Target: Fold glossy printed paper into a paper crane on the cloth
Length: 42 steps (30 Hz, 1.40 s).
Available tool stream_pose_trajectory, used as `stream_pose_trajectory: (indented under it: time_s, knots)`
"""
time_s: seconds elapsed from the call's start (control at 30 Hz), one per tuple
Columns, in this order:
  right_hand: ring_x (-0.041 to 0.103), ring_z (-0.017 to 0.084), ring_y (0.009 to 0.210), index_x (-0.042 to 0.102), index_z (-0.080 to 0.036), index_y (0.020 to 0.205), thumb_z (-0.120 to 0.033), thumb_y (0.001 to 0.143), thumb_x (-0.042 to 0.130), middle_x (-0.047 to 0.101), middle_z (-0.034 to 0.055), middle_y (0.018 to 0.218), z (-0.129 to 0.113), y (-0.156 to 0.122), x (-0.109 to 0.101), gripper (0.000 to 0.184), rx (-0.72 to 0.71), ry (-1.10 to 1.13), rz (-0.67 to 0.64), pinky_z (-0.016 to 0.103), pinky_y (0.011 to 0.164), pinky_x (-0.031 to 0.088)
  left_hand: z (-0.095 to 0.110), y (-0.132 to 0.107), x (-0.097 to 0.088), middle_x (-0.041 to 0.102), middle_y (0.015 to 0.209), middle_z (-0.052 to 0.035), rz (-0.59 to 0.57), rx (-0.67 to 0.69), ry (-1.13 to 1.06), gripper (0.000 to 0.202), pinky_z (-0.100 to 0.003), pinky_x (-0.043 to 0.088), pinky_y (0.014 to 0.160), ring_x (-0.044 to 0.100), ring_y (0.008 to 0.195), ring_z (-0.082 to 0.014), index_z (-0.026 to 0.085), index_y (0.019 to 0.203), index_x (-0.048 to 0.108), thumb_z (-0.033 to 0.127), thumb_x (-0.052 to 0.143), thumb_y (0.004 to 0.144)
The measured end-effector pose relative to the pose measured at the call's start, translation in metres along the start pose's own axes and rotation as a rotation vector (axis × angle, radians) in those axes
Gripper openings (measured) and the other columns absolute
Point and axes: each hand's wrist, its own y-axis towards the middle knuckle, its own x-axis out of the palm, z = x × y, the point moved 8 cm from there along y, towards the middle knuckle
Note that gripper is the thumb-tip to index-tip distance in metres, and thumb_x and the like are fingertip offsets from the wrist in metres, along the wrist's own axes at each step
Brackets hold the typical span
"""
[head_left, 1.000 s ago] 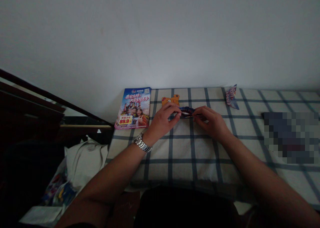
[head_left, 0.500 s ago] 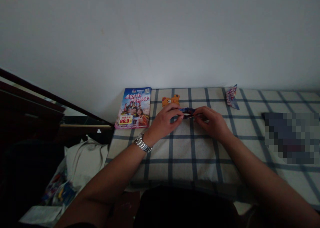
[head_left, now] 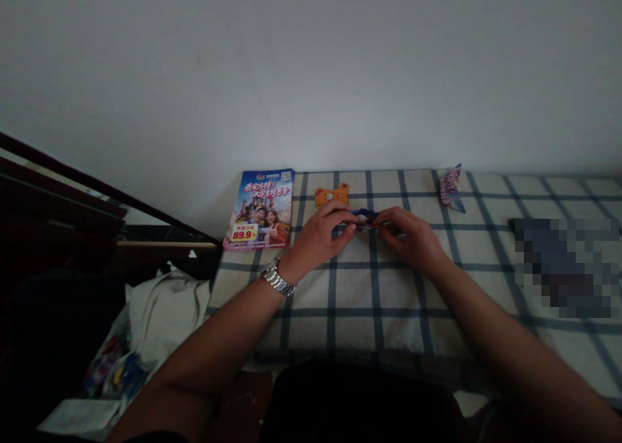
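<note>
Between my two hands is a folded printed paper [head_left: 364, 217], dark blue with lighter patches, its ends hidden by fingers. My left hand [head_left: 324, 234], with a silver watch at the wrist, pinches its left end. On the right end, the thumb and fingers of my right hand [head_left: 411, 237] are closed. Just behind my left hand lies an orange bear-shaped piece [head_left: 331, 196], partly covered by the fingers. A stack of colourful flyers [head_left: 262, 203] is left of it, by the wall.
A pleated, folded paper [head_left: 451, 189] stands at the back right. A dark, pixelated flat object [head_left: 564, 268] lies on the checked cloth [head_left: 350, 294] at far right. Below on the left are a white bag [head_left: 168, 307] and a dark wooden frame [head_left: 58, 210]. A wall rises behind.
The paper between my hands has changed shape: the gap in its middle has closed, and a lighter printed face shows. Both hands stay in nearly the same place.
</note>
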Motion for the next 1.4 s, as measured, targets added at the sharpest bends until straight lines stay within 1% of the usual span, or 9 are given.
stream_pose_trajectory:
  time_s: [0.17,0.47,0.63,0.73,0.87,1.0,1.13,1.23,1.4]
  knots:
    - [0.074,0.02,0.085,0.065,-0.027,0.109,-0.017,0.097,0.061,0.071,0.0042,0.106,0.006,-0.001,0.0,0.016,0.037,0.023,0.012,0.033,0.074,0.063,0.001,0.0,-0.001,0.064,0.121,-0.0071,-0.004,0.012,0.013,0.013,-0.047,0.057,0.107,0.065,0.119,-0.0223,0.022,0.111,0.071,0.023,0.06,0.103]
    - [0.075,0.018,0.076,0.066,-0.026,0.11,-0.022,0.097,0.062,0.075,0.004,0.103,0.007,-0.001,-0.004,0.015,0.071,0.038,0.04,0.031,0.069,0.063,-0.001,-0.001,0.002,0.062,0.122,-0.0065,-0.019,0.034,0.018,0.01,-0.044,0.059,0.104,0.065,0.118,-0.0215,0.023,0.109,0.072,0.023,0.066,0.101]
    - [0.074,0.019,0.071,0.06,-0.026,0.128,-0.037,0.097,0.067,0.076,0.006,0.107,0.01,-0.003,-0.01,0.034,0.162,0.029,0.095,0.033,0.065,0.061,-0.005,-0.001,0.001,0.062,0.121,-0.0058,0.018,0.027,0.019,0.009,-0.045,0.06,0.103,0.066,0.116,-0.0209,0.023,0.107,0.072,0.02,0.067,0.1]
    - [0.071,0.019,0.071,0.062,-0.024,0.126,-0.039,0.098,0.065,0.074,0.0076,0.11,0.011,-0.002,-0.019,0.032,0.177,-0.027,0.164,0.033,0.063,0.059,-0.009,-0.001,0.001,0.062,0.121,-0.0053,0.025,0.01,0.029,0.01,-0.045,0.06,0.102,0.066,0.115,-0.0208,0.023,0.107,0.072,0.02,0.067,0.099]
    - [0.066,0.02,0.074,0.065,-0.024,0.119,-0.035,0.098,0.062,0.072,0.006,0.101,0.019,0.0,-0.038,0.024,0.174,-0.168,0.288,0.035,0.067,0.055,-0.015,-0.002,0.003,0.062,0.121,-0.0051,0.025,-0.009,0.036,0.01,-0.044,0.06,0.102,0.066,0.116,-0.0205,0.024,0.109,0.072,0.021,0.067,0.1]
    - [0.059,0.022,0.076,0.067,-0.023,0.111,-0.033,0.095,0.061,0.069,0.007,0.097,0.033,-0.001,-0.061,0.02,0.179,-0.366,0.41,0.04,0.078,0.053,-0.017,-0.003,0.003,0.062,0.121,-0.0053,0.029,-0.009,0.031,0.011,-0.045,0.06,0.102,0.065,0.116,-0.0204,0.024,0.109,0.072,0.022,0.068,0.1]
    - [0.061,0.03,0.097,0.068,-0.022,0.112,-0.036,0.091,0.064,0.067,0.0122,0.108,0.049,-0.006,-0.081,0.025,0.231,-0.5,0.509,0.049,0.092,0.05,-0.016,-0.002,0.002,0.063,0.119,-0.0047,0.037,0.006,0.018,0.008,-0.045,0.061,0.1,0.066,0.114,-0.0199,0.024,0.106,0.072,0.021,0.069,0.099]
    - [0.057,0.036,0.114,0.068,-0.02,0.115,-0.036,0.089,0.066,0.065,0.0161,0.115,0.06,-0.01,-0.092,0.03,0.284,-0.582,0.552,0.055,0.101,0.044,-0.016,-0.002,0.001,0.064,0.118,-0.0044,0.033,0.001,0.02,0.007,-0.044,0.061,0.098,0.066,0.113,-0.0196,0.024,0.105,0.072,0.021,0.069,0.099]
    - [0.055,0.039,0.116,0.064,-0.02,0.118,-0.038,0.087,0.068,0.063,0.0178,0.116,0.079,-0.014,-0.101,0.036,0.366,-0.621,0.568,0.059,0.102,0.041,-0.017,-0.002,0.002,0.065,0.116,-0.004,0.039,-0.005,0.018,0.007,-0.045,0.061,0.098,0.067,0.111,-0.0195,0.024,0.105,0.072,0.022,0.071,0.099]
